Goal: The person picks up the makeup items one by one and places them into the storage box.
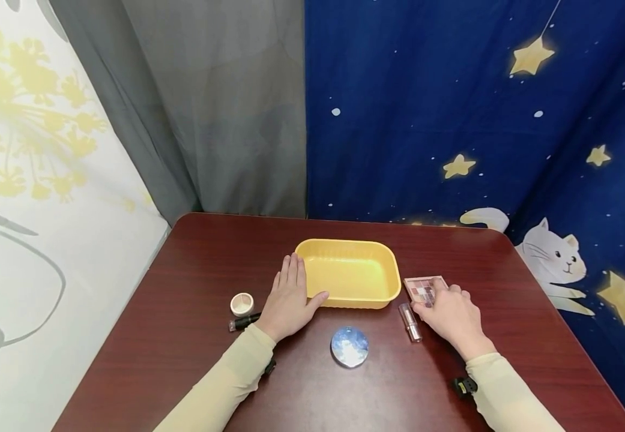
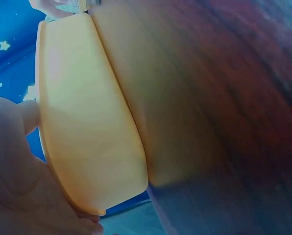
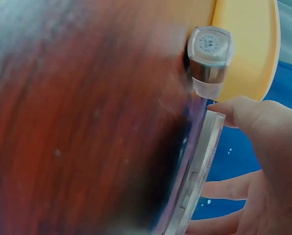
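A yellow plastic basket stands at mid-table. My left hand rests against its left end, fingers straight and the thumb spread along the near rim. In the left wrist view the thumb touches the basket's rim. Right of the basket lies an eyeshadow palette with small coloured pans. My right hand grips it between thumb and fingers, covering its right part. The right wrist view shows the palette's edge with the thumb at one end. A lipstick lies just left of that hand.
A round blue, shiny compact-like disc lies in front of the basket. Left of my left forearm are a small round pale container and a dark tube, partly hidden by the arm. Curtains hang behind the table.
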A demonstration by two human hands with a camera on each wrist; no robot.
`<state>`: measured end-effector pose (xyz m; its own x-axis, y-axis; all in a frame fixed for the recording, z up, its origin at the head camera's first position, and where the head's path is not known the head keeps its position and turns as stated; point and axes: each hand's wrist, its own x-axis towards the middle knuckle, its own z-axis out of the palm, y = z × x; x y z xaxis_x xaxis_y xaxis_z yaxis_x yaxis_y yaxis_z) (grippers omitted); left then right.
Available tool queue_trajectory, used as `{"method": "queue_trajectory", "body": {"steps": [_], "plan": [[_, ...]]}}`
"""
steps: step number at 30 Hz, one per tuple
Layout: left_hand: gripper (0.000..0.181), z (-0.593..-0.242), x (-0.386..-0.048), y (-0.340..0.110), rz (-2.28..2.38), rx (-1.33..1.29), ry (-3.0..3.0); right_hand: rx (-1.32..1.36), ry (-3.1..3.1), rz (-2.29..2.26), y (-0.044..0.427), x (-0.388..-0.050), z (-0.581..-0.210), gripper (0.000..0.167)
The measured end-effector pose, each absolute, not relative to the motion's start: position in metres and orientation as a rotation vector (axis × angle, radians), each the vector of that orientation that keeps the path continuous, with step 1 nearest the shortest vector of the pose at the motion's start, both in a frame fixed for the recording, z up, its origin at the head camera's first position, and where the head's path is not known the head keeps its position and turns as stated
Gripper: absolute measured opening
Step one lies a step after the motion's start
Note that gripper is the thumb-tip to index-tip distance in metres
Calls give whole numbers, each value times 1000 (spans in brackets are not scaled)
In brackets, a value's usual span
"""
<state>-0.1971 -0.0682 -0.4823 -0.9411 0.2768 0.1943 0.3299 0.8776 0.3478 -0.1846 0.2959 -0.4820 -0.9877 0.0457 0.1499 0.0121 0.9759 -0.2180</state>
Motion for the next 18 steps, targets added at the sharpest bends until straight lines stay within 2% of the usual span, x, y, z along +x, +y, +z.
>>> {"method": "queue_trajectory", "body": {"steps": [18], "plan": [[98, -486, -197, -68, -598, -460, -2921, 29, -2859, 358, 287, -194, -446, 77]]}}
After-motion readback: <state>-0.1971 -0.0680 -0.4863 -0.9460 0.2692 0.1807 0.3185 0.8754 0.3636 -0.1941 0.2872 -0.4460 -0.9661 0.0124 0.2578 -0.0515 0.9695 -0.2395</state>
